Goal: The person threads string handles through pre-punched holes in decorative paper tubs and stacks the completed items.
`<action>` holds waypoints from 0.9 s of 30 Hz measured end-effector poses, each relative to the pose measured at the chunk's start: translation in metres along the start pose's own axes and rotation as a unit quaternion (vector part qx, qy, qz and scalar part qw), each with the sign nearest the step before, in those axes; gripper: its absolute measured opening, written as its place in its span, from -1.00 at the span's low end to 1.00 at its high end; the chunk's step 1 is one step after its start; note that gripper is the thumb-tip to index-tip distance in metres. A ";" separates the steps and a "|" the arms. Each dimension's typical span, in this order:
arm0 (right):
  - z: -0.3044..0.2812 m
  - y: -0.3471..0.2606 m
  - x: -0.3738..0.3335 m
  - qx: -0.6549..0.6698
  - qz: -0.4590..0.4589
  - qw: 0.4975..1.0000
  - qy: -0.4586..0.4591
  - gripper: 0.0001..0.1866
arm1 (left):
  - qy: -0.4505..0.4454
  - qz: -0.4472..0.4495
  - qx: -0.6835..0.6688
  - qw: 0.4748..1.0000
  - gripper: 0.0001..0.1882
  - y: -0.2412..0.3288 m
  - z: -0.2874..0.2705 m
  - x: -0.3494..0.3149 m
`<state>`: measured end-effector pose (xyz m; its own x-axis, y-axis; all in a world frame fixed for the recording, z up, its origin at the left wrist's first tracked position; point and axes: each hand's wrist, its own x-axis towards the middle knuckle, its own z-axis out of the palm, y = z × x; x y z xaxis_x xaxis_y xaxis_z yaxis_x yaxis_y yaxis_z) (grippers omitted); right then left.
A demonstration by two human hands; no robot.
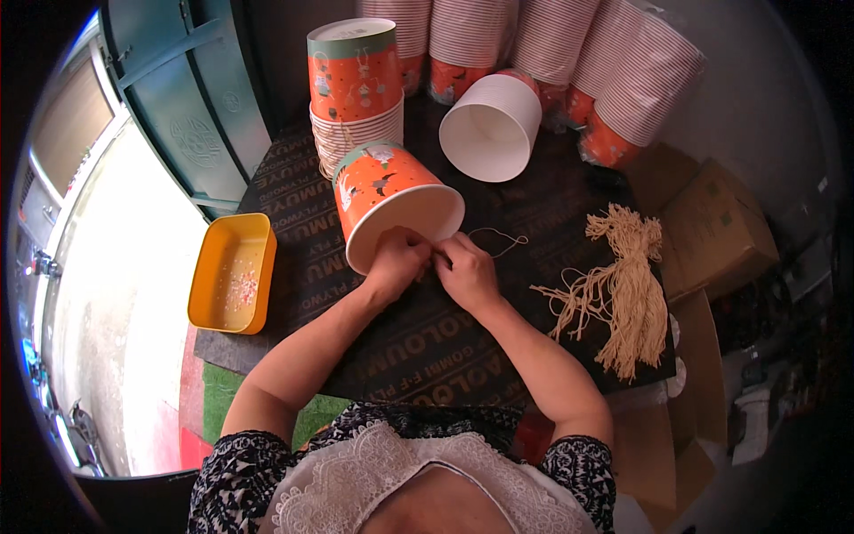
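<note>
Has left hand [398, 262] and right hand [468, 269] together at near rim of orange bucket [382, 182], tilted on dark table [427, 374]; fingers curled, cannot tell whether gripping anything. Includes cord bundle [628, 285] at right, yellow tray [222, 276] at left; just past right hand, cord loop [523, 239]. Farther: white-mouthed bucket [487, 133], bucket stack [356, 80], wrapped stacks [556, 44].
</note>
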<state>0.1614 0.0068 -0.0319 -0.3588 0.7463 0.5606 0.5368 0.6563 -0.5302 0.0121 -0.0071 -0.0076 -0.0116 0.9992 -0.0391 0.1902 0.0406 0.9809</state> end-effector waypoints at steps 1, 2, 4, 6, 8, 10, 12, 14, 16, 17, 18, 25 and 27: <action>0.000 0.001 0.000 -0.003 0.002 1.000 0.001 -0.87 | 0.001 -0.014 -0.014 1.000 -0.88 0.000 0.000 0.000; 0.001 0.001 0.000 -0.005 0.004 1.000 0.002 -0.87 | 0.001 -0.014 -0.014 1.000 -0.88 0.000 0.001 0.000; 0.001 0.002 0.000 0.000 0.006 1.000 0.005 -0.87 | -0.005 -0.011 -0.016 1.000 -0.89 0.000 0.001 0.000; 0.002 0.003 0.000 0.005 0.007 1.000 0.008 -0.88 | 0.001 -0.012 -0.017 1.000 -0.89 -0.001 0.002 -0.001; 0.002 0.004 0.001 0.024 0.021 0.999 0.016 -0.88 | 0.006 -0.013 -0.019 1.000 -0.90 -0.002 0.002 -0.001; 0.003 0.005 0.001 0.052 0.025 0.998 0.015 -0.88 | -0.019 -0.005 0.003 1.000 -0.90 -0.003 0.000 -0.001; 0.004 0.006 0.002 0.079 0.028 0.996 0.013 -0.88 | -0.015 0.007 -0.007 1.000 -0.90 -0.010 -0.001 0.000; 0.001 0.009 0.002 0.098 0.064 0.993 -0.006 -0.86 | -0.014 0.019 -0.011 1.000 -0.90 -0.010 0.001 0.001; 0.000 0.013 0.002 0.109 0.069 0.992 -0.014 -0.86 | -0.019 0.027 0.000 0.999 -0.90 -0.009 0.002 0.002; 0.000 0.014 0.003 0.118 0.074 0.990 -0.023 -0.86 | -0.019 0.026 -0.001 0.999 -0.90 -0.009 0.002 0.001; 0.000 0.015 0.003 0.118 0.074 0.990 -0.024 -0.86 | -0.011 0.022 0.003 1.000 -0.90 -0.009 0.003 0.001; -0.001 0.016 0.006 0.113 0.080 0.989 -0.050 -0.87 | -0.010 0.007 0.048 0.999 -0.81 0.002 -0.002 -0.002; -0.001 0.015 0.006 0.110 0.084 0.989 -0.054 -0.87 | -0.015 0.007 0.038 0.999 -0.79 -0.001 -0.002 -0.001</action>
<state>0.1681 0.0215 -0.0362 -0.3642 0.8467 0.3878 0.4206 0.5211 -0.7426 0.0098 -0.0078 -0.0085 0.0200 0.9993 -0.0315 0.2650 0.0251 0.9639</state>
